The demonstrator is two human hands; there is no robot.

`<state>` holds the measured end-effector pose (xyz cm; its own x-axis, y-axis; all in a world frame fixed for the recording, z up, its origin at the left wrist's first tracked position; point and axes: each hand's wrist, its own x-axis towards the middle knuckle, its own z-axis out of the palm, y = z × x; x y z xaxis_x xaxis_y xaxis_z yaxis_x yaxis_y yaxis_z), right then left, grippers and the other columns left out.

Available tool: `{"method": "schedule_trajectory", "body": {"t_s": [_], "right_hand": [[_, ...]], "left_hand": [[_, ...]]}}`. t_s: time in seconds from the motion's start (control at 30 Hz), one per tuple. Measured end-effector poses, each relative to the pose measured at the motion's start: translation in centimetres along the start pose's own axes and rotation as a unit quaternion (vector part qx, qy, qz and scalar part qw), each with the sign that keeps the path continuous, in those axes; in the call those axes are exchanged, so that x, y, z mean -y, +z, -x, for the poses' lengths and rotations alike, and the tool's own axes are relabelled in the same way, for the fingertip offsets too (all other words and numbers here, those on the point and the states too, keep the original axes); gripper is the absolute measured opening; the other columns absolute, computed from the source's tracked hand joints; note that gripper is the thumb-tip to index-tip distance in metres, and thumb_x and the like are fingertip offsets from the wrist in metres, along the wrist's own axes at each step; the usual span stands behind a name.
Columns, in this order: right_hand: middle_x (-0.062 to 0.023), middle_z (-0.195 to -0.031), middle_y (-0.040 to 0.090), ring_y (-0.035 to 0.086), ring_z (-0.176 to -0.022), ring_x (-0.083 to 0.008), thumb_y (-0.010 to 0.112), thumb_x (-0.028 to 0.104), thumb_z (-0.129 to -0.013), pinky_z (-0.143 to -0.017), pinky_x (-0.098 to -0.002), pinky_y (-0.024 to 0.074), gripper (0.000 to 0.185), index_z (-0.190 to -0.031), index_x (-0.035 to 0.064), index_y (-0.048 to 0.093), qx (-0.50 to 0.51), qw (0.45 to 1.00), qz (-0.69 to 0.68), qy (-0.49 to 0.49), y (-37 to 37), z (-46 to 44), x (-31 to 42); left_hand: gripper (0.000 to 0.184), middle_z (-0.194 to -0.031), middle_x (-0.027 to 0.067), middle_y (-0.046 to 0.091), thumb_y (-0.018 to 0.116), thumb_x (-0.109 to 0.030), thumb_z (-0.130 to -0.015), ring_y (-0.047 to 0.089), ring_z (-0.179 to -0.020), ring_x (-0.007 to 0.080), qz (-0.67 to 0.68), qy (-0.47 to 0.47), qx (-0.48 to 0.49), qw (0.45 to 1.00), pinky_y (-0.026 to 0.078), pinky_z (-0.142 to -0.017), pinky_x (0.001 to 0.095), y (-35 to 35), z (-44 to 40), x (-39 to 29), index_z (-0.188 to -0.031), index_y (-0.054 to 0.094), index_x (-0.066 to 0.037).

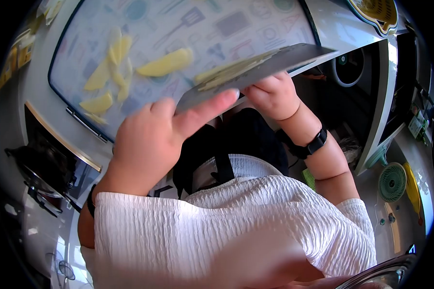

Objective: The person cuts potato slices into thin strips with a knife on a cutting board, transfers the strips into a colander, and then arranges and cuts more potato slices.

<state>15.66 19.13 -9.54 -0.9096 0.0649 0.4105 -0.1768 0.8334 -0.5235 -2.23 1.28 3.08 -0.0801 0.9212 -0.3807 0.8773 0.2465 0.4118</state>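
Note:
A broad dark cleaver (294, 58) is tilted over the near edge of a patterned cutting board (255, 24). My right hand (275, 95) is closed around its handle, which is mostly hidden by the fingers. Pale yellow potato strips (231, 72) lie along the blade's upper face. My left hand (149, 139) is beside the blade's near side, its index finger stretched out along the lower edge; its other fingers are partly hidden. One potato slice (166, 62) lies flat left of the blade. Several more potato slices (99, 77) sit loosely piled toward the board's left side.
A yellow basket (378, 12) stands at the upper right of the counter. Below the counter's right part, a dark opening holds a round appliance (347, 65). A dark pan (38, 168) is at the lower left, and a green strainer (393, 182) lies at the right.

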Motion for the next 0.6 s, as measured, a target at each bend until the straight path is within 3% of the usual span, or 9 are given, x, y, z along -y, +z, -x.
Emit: {"method": "schedule_trajectory", "body": {"t_s": [0.2,0.6], "right_hand": [[0.0010,-0.100,0.061,0.059,-0.089,-0.0188,0.065,0.011,-0.070,-0.070,-0.0318,0.0517,0.024,-0.094,0.0133,0.068,-0.004,1.000,-0.007,0.006,0.5,0.0,0.5],[0.0000,-0.102,0.060,0.060,-0.090,-0.0199,0.064,0.010,-0.071,-0.072,-0.0307,0.0520,0.026,-0.096,0.0128,0.066,0.017,0.999,0.027,0.007,0.5,-2.1,0.0]], "left_hand": [[0.080,-0.067,0.0093,0.046,0.062,0.008,-0.075,0.052,-0.060,0.0309,0.014,-0.025,-0.014,0.999,0.044,-0.056,0.0432,-0.3,-1.0,0.5,-0.139,0.048,-0.038],[0.082,-0.067,0.0102,0.045,0.059,0.011,-0.074,0.050,-0.059,0.0312,0.051,-0.054,-0.060,0.995,0.044,-0.057,0.0419,-0.1,-1.2,0.9,-0.139,0.049,-0.037]]}}
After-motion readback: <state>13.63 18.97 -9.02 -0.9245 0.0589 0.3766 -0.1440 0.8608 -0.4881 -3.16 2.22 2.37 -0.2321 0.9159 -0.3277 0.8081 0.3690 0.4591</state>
